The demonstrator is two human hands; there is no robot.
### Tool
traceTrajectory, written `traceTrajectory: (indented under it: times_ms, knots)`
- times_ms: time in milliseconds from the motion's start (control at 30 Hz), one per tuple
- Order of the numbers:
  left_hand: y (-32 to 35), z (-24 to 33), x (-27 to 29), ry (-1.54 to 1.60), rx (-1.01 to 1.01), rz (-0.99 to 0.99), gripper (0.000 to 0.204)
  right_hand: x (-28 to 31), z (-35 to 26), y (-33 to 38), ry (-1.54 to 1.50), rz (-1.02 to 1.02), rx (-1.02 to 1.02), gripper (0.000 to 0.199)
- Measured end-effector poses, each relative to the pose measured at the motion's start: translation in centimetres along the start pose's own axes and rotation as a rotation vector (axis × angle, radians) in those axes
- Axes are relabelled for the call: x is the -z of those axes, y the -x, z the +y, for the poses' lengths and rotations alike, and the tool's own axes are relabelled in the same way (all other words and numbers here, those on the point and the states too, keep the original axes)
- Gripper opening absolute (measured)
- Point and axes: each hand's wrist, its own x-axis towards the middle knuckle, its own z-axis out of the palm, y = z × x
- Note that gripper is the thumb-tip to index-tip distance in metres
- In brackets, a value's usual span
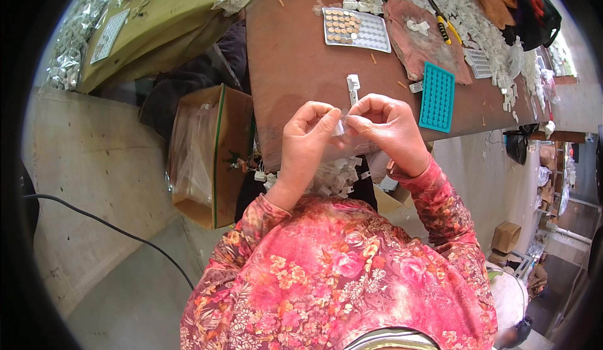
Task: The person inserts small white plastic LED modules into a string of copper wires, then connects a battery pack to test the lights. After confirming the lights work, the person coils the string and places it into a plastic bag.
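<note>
On the table, a tray with discs in it lies far, left of a cloth, the nearer tray lies right of the right hand, and a box stands left.

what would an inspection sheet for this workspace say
Surface: reddish-brown tabletop with small orange-brown slivers.
Things at hand: small white plastic piece; white plastic part on the tabletop just beyond.
Clutter: white rectangular tray partly filled with copper-coloured round discs; teal rectangular tray; pink cloth; yellow-and-black tool; heap of whitish plastic pieces.
Hands: left hand pinches the piece; right hand is pinched close beside it, hold unclear.
Cables: black cable curving at lower left.
Surroundings: open brown cardboard box left of the tabletop.
</note>
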Motion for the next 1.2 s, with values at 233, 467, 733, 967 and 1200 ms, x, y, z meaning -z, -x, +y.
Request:
traceTrajectory:
  times_ms: [233, 467, 733, 967, 1200]
  knots:
    - [-0.4, 0.0, 0.3, 0.040, 0.018, 0.019, 0.012, 4.5, -0.2, -1.6, 0.095, 0.102, 0.106, 0.007]
    - [-0.5, -0.1, 0.7, 0.097, 0.014, -0.033, 0.011, 18.3, -1.3, -10.0, 0.929, 0.197, -0.048, 0.021]
    - [-0.5, 0.2, 0.8, 0.133, 0.049, -0.038, 0.011, 19.9, 0.2, -12.1, 1.309, 0.160, -0.019, 0.021]
    - [-0.6, -0.2, 1.0, 0.156, 0.045, -0.045, 0.012, 13.9, -2.5, -7.1, 0.889, 0.277, 0.292, 0.015]
    - [-0.2, -0.4, 0.7, 0.121, -0.010, -0.078, 0.009, 0.7, -1.2, -1.2, 0.106, -0.126, 0.064, 0.010]
